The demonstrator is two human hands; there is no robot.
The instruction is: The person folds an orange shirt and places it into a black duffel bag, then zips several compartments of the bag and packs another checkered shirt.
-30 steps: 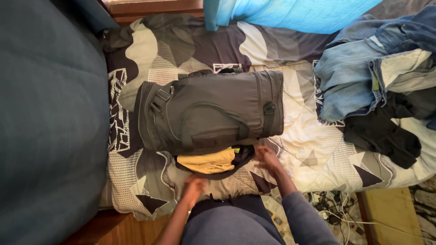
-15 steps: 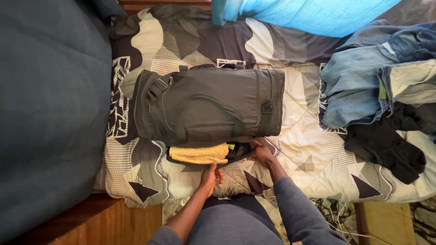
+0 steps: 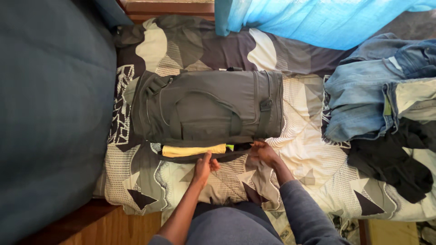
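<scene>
The yellow cloth (image 3: 194,150) has slid further under the bag (image 3: 209,108); my left hand (image 3: 202,167) pinches the flap (image 3: 213,157), my right hand (image 3: 263,152) grips its end, and a loose grip could let the cloth spill toward me.

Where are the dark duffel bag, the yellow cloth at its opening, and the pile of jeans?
dark duffel bag (image 3: 209,106), head view, on its broad top panel.
yellow cloth (image 3: 193,150), head view, on the folded strip showing at the bag's near edge.
pile of jeans (image 3: 359,100), head view, on the light blue denim leg.

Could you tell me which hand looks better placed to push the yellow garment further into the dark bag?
Probably left: the left hand sits right under the yellow garment, while the right hand is off at the bag's corner.
</scene>
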